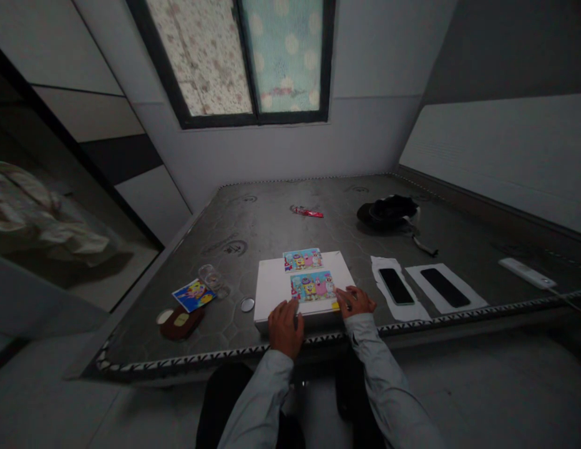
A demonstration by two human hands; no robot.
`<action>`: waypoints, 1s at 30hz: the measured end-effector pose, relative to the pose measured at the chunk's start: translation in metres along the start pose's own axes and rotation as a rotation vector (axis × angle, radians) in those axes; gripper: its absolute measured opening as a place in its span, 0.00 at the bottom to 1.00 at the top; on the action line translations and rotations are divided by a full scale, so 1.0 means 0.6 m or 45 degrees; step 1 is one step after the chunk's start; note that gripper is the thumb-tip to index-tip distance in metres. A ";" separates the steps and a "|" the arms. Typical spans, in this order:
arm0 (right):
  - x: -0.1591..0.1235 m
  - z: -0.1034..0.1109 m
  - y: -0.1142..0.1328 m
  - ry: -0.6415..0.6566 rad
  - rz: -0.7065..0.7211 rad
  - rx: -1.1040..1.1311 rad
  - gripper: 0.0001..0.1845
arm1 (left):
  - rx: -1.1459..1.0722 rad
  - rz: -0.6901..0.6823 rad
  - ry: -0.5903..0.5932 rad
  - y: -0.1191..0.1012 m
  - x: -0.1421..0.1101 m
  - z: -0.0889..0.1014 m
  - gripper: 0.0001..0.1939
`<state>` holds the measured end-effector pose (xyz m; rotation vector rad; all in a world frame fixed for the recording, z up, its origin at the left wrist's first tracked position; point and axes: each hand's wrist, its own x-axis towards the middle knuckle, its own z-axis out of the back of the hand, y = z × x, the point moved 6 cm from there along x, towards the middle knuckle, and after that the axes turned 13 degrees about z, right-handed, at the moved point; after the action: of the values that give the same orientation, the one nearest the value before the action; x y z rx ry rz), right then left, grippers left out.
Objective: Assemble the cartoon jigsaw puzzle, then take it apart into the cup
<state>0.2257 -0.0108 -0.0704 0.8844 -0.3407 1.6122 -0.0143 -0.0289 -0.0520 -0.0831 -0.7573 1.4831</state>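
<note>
A white box (271,284) lies flat in front of me near the edge of the dark grey mattress-like surface. Two colourful cartoon pictures rest on its lid: a far picture card (303,260) and a near picture card (312,287). At the near card's lower left corner is my left hand (285,328), its fingers stretched over the box's front edge. My right hand (356,302) has curled fingers at the near card's right edge, pinching its lower corner, where a small yellow patch shows. The fingertips are partly dim and hard to make out.
Left of the box are a round silver lid (247,304), clear plastic cups (210,277), a blue-yellow picture (193,295) and a brown item (180,324). Two phones (395,287) (445,287) lie on white sheets at right. Beyond are a red packet (307,212), dark cap (388,212) and power strip (527,273).
</note>
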 end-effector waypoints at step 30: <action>0.013 -0.071 0.081 0.512 -0.014 -0.150 0.26 | 0.202 0.175 0.142 -0.082 0.039 -0.032 0.26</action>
<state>0.1652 0.0104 -0.0813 0.4562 -0.1445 1.6965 0.0352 -0.0067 -0.0333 -0.0983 -0.5505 1.6504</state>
